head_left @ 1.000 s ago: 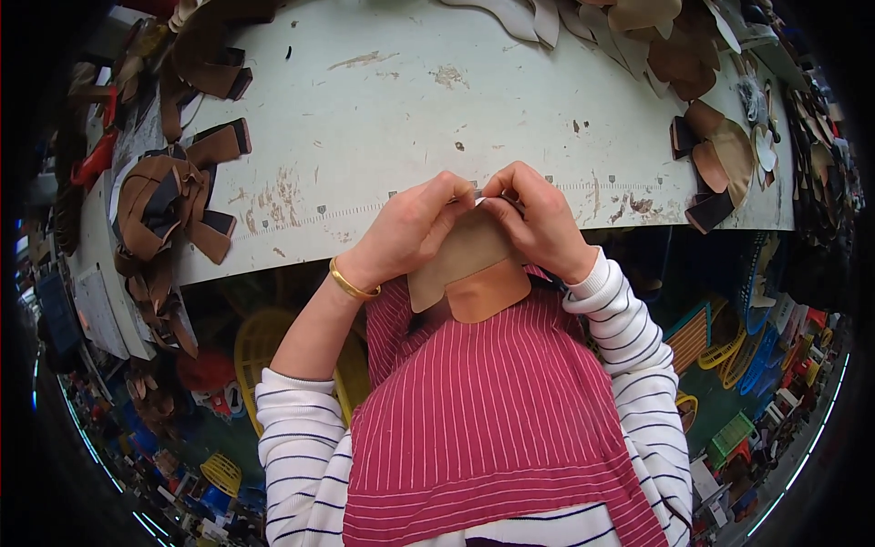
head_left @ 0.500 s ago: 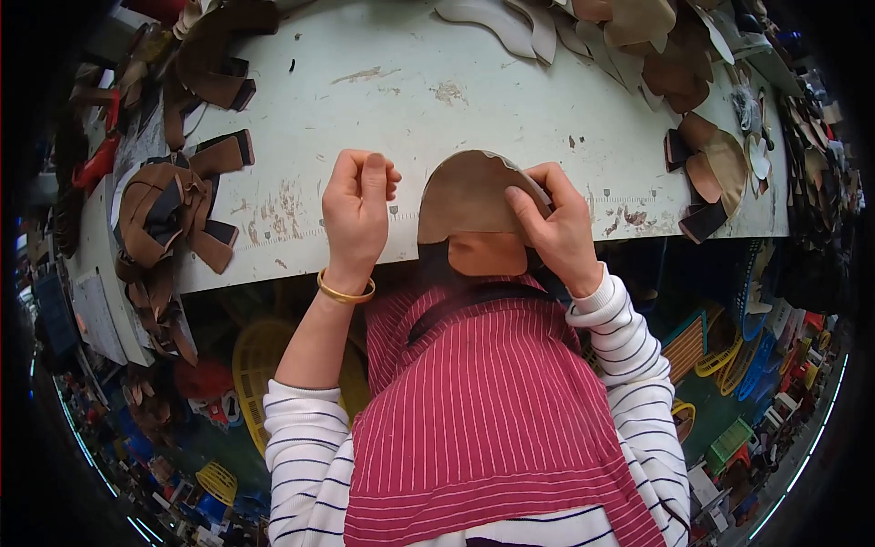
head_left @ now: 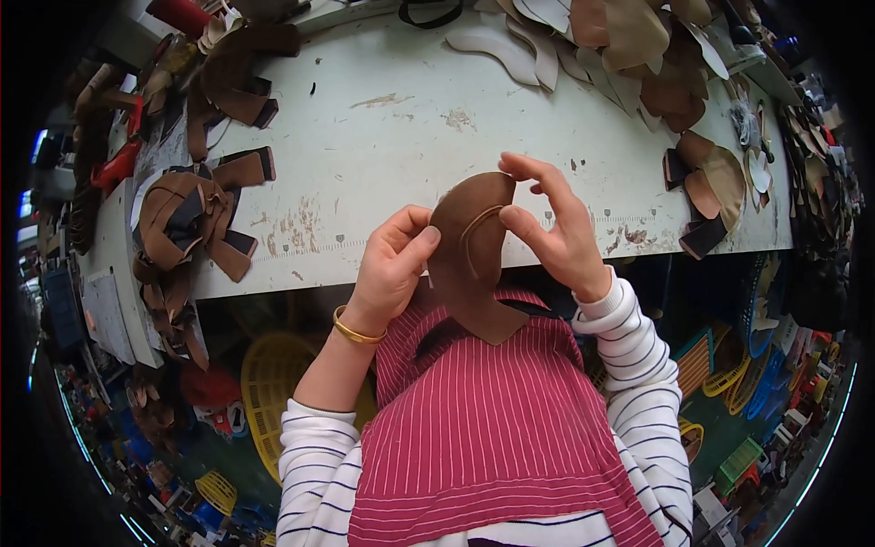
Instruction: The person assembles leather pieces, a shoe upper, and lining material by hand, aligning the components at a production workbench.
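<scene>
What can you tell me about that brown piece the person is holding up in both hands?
The brown piece is a flat, thin cut-out that looks like suede or leather, rounded at the top and widening to a pointed lower end. A curved line crosses its upper half. It is held upright above the white table's near edge, in front of a red striped apron. The left hand pinches its left edge; the right hand grips its upper right.

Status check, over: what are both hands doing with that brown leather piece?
Left hand pinching the leather piece at its left edge. Right hand gripping its right side. Piece held upright above the table edge. Nothing between the hands.
</scene>
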`<control>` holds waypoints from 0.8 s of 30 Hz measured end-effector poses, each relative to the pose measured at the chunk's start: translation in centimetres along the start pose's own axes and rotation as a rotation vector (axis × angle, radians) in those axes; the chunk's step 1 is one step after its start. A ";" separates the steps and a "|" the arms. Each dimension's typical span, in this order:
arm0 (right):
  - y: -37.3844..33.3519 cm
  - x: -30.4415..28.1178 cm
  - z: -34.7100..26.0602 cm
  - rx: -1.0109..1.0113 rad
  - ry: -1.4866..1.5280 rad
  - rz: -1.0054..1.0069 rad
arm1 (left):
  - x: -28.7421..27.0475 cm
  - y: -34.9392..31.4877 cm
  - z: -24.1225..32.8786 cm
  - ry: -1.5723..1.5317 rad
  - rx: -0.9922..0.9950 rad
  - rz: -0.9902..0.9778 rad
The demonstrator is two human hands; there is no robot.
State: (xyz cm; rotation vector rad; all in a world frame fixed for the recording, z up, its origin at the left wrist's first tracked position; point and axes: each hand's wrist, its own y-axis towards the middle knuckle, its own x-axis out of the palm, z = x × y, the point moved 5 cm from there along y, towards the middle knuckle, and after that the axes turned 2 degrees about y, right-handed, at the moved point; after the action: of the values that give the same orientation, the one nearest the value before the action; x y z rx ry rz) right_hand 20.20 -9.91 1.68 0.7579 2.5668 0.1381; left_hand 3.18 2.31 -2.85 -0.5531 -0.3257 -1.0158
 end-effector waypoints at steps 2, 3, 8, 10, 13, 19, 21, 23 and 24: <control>1.1 1.2 1.1 0.193 0.333 -0.172 | 0.7 0.2 0.2 -0.152 -0.031 -0.116; 1.4 1.7 1.3 0.327 0.471 -0.262 | 0.8 0.2 0.3 -0.152 -0.030 -0.118; 1.7 1.8 2.0 0.445 0.502 -0.251 | 1.7 0.6 0.4 -0.087 0.000 -0.035; 2.2 1.4 1.5 0.204 0.387 0.105 | 0.8 1.1 0.0 -0.222 0.022 0.013; 0.6 -1.5 1.4 0.050 0.076 0.406 | -1.2 1.5 0.2 -0.383 0.073 0.097; -3.0 1.4 2.5 0.079 -0.001 0.039 | -1.5 1.6 -1.2 -0.573 0.083 0.115; -2.6 2.5 3.9 0.423 0.462 -0.101 | -0.9 1.1 -1.7 -0.605 0.106 0.092; -1.6 2.7 2.9 0.512 0.662 -0.124 | -0.6 0.3 -2.0 -0.526 0.116 0.028; -1.4 2.8 2.5 0.513 0.720 -0.108 | -0.4 -0.2 -2.1 -0.449 0.134 -0.031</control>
State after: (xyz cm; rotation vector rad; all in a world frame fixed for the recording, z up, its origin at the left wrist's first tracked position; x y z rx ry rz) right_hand 18.57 -9.62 -1.99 0.8539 3.3863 -0.3645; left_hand 2.84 1.35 -4.69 -0.6537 -0.7961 -0.8851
